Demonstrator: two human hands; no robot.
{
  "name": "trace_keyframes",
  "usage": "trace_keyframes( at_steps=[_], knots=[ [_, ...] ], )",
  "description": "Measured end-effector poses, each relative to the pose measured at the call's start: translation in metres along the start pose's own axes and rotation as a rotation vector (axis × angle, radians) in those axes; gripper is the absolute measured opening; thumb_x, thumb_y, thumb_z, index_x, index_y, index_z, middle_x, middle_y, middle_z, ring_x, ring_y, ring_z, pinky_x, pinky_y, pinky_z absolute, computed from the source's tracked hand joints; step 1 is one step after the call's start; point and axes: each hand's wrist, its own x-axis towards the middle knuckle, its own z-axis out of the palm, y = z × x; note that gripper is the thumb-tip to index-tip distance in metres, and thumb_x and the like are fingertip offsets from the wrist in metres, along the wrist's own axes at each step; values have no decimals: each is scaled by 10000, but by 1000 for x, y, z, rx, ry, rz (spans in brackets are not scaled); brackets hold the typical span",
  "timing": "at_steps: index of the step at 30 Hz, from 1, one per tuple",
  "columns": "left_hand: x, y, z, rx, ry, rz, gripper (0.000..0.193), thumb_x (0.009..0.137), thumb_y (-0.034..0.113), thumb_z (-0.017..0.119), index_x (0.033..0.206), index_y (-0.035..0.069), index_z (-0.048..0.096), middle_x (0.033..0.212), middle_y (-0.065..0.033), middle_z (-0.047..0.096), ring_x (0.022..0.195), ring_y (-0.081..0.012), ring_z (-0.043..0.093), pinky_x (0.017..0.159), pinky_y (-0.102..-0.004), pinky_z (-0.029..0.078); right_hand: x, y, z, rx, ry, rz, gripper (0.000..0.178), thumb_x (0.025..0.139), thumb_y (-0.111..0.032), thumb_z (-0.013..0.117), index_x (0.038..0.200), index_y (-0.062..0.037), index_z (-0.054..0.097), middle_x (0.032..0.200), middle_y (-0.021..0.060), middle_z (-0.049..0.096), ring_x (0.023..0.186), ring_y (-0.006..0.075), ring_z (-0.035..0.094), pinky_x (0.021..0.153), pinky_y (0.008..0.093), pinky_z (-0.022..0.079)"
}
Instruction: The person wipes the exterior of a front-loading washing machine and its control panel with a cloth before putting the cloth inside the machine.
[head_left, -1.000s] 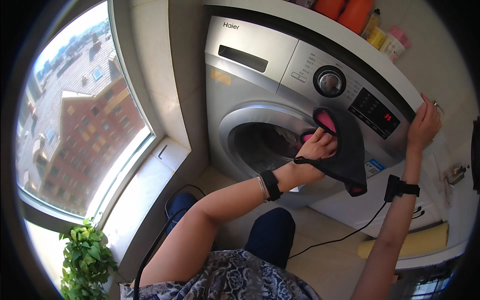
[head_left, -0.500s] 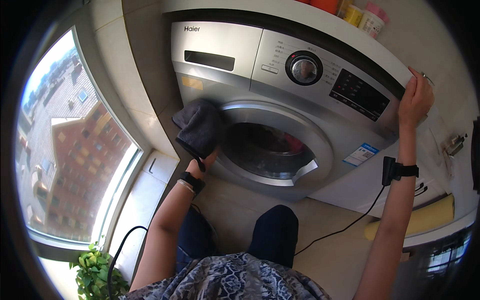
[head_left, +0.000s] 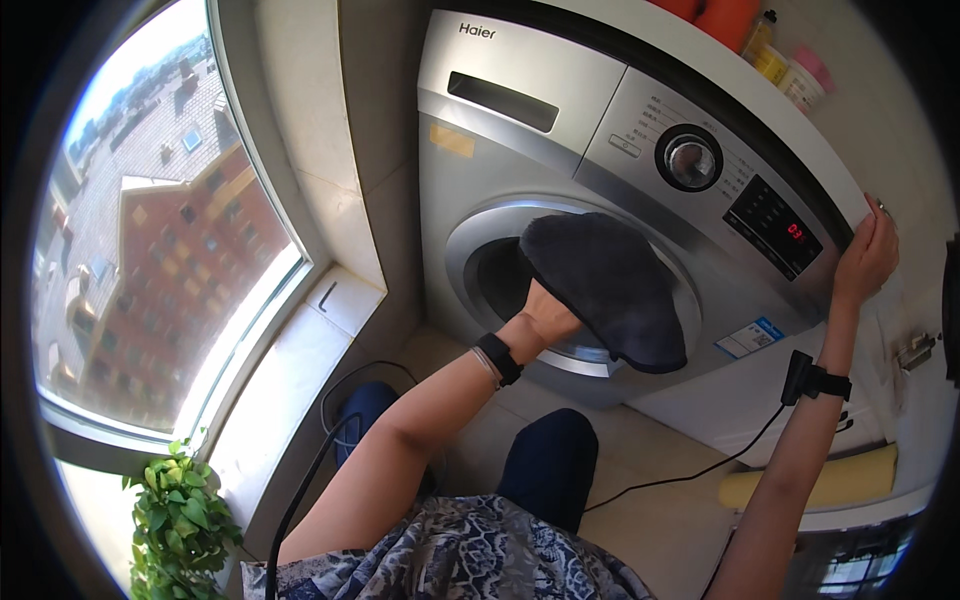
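Note:
A dark grey cloth (head_left: 610,285) lies spread against the round door (head_left: 470,235) of a silver front-loading washing machine (head_left: 505,165). My left hand (head_left: 550,313) holds the cloth from its lower left side; its fingers are hidden behind the fabric. Much of the door glass is covered by the cloth, with a dark part showing to its left. At the right end of the white countertop (head_left: 720,70), my right hand (head_left: 867,260) grips the edge with its fingers wrapped over it. Above the door sit a round dial (head_left: 690,160) and a display panel (head_left: 773,228) lit in red.
A window (head_left: 170,250) and tiled sill (head_left: 290,350) run along the left, with a leafy plant (head_left: 180,520) below. Bottles and a pink-lidded jar (head_left: 803,82) stand on the countertop. A yellow roll (head_left: 810,480) lies at lower right. Black cables (head_left: 690,460) hang near my legs.
My left hand has carried the cloth rightward from the door's left side onto its front. The display now shows red digits. The view has shifted; my right hand stays at the countertop edge.

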Motion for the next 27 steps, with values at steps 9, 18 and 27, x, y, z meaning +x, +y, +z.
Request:
trace_keyframes(
  at_steps=[9, 18, 27],
  knots=[
    [-109, -148, -28, 125, -169, -228, 549, 955, 317, 476, 1448, 103, 363, 1488, -116, 360, 1398, -318, 279, 1171, -442, 166, 3, -9, -2, -19, 47, -23, 285, 982, -218, 418, 1104, -119, 656, 1025, 79, 663, 969, 281, 599, 856, 391, 425],
    [4, -37, -22, 269, 221, -129, 482, 749, 225, 611, 1201, 63, 574, 1171, -213, 545, 1060, -413, 513, 897, -519, 395, 4, -16, -4, -26, 32, -1, 273, 971, -198, 426, 1088, -118, 660, 997, 83, 662, 934, 284, 601, 829, 395, 430],
    [40, 20, -9, 206, 124, 261, 580, 842, 384, 569, 1353, 117, 506, 1394, -99, 484, 1310, -314, 413, 1106, -474, 249, 0, -12, 6, -27, 32, -3, 301, 991, -224, 402, 1122, -136, 658, 1051, 52, 667, 974, 263, 599, 865, 383, 421]
  ],
)
